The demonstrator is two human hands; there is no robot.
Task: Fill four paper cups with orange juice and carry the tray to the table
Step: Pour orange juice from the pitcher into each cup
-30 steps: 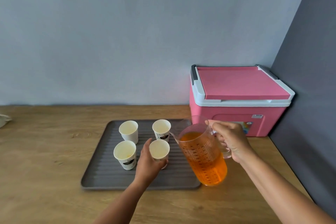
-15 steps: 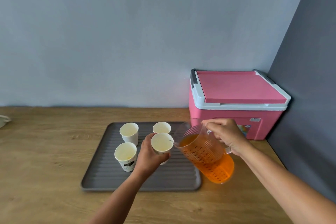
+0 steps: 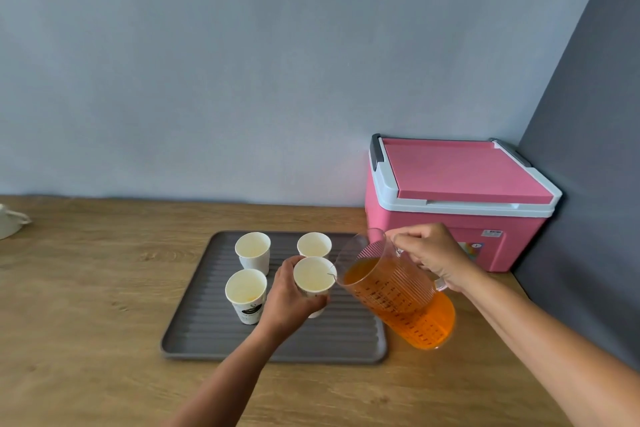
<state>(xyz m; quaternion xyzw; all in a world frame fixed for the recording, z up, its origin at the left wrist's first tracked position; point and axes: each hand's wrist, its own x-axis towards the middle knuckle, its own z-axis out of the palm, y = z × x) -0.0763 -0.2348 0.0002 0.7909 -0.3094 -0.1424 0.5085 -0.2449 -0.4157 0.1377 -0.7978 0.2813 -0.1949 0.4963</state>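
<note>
On the wooden surface [image 3: 86, 288] a grey ribbed tray [image 3: 194, 333] carries three white paper cups: a far-left cup [image 3: 252, 250], a near-left cup [image 3: 246, 295] with a little orange at its bottom, and a far-right cup [image 3: 314, 244]. The left hand [image 3: 289, 300], fingers [image 3: 317, 302] wrapped around its side, holds a fourth cup [image 3: 313, 276] above the tray. Just right of it, the right hand [image 3: 434, 255], fingers closed on the handle, tilts a clear jug [image 3: 398, 295] of orange juice, spout at the held cup's rim, before a pink cooler box [image 3: 457, 198].
</note>
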